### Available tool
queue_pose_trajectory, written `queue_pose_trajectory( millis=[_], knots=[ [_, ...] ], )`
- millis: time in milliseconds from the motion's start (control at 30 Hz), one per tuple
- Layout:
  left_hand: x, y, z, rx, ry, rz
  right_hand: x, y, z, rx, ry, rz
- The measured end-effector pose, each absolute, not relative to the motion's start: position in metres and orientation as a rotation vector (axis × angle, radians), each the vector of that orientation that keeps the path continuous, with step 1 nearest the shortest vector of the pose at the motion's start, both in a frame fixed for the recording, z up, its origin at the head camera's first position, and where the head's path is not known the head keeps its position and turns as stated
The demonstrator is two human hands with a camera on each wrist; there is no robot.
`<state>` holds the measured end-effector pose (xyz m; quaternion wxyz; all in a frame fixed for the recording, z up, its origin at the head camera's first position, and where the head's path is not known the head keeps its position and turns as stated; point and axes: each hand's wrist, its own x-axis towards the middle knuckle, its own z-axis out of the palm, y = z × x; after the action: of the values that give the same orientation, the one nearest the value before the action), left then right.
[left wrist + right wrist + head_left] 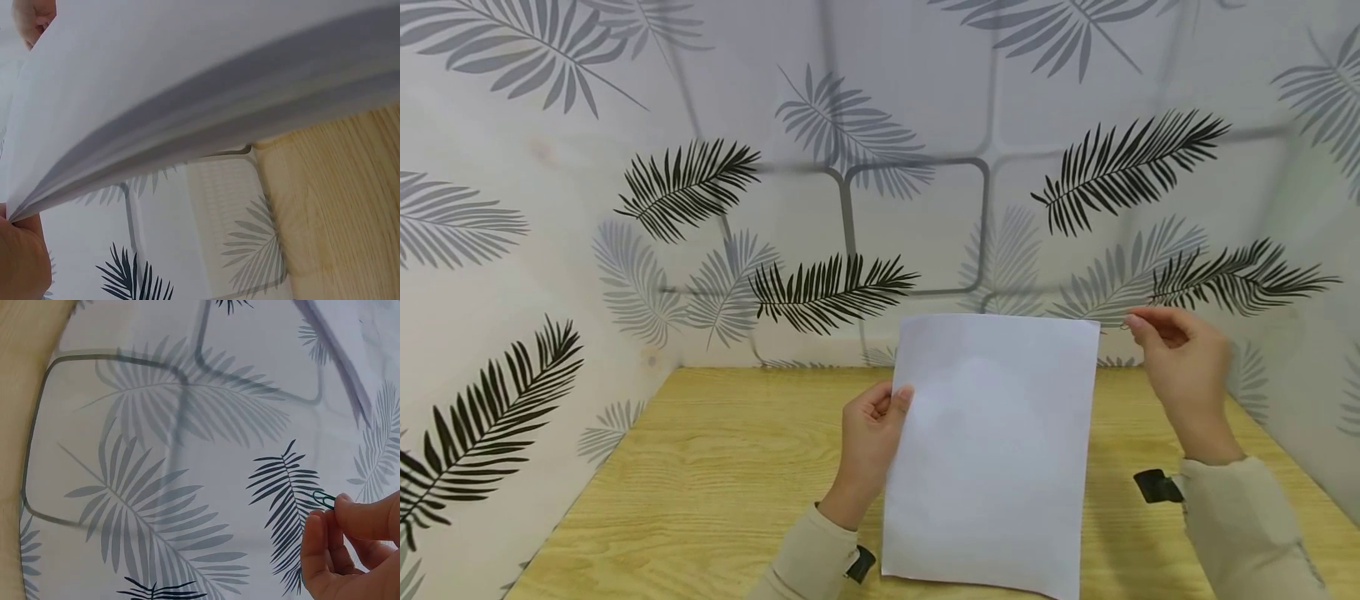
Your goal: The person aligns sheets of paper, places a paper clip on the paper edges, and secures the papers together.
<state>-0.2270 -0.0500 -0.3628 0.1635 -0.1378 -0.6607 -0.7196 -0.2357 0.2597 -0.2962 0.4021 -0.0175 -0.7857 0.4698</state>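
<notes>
A small stack of white paper sheets (pixel 992 450) stands upright above the table, its broad face towards me. My left hand (pixel 867 446) pinches the stack's left edge between thumb and fingers. In the left wrist view, the sheets (pixel 156 56) lie together at the pinch and fan apart further along. To the right of the stack's upper right corner, my right hand (pixel 1189 379) is raised and apart from the paper. Between its thumb and forefinger it pinches a green paper clip (pixel 324 500), best seen in the right wrist view, with the looped end sticking out.
Below the hands lies a light wood-grain table (pixel 722 467). A pale wall covering (pixel 917 233) with grey and black leaf prints rises behind it and along both sides. A black strap piece (pixel 1157 486) sticks out at the right cuff, and another (pixel 861 564) at the left.
</notes>
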Motion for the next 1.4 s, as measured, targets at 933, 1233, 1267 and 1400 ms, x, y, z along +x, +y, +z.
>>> queue_pose_trajectory(
  millis=[933, 1233, 1267, 1400],
  knots=[
    [-0.223, -0.039, -0.362, -0.417, -1.861, -2.053, -0.213, 0.195, -0.264, 0.543, -1.588, 1.878],
    [-0.224, -0.035, -0.362, -0.427, -1.866, -2.041, -0.216, 0.182, -0.263, 0.609, -1.649, 1.785],
    [-0.224, -0.035, -0.362, -0.433, -1.868, -2.037, -0.217, 0.181, -0.263, 0.61, -1.654, 1.773],
    [-0.223, -0.034, -0.362, -0.439, -1.875, -2.032, -0.219, 0.176, -0.263, 0.586, -1.693, 1.704]
  ],
)
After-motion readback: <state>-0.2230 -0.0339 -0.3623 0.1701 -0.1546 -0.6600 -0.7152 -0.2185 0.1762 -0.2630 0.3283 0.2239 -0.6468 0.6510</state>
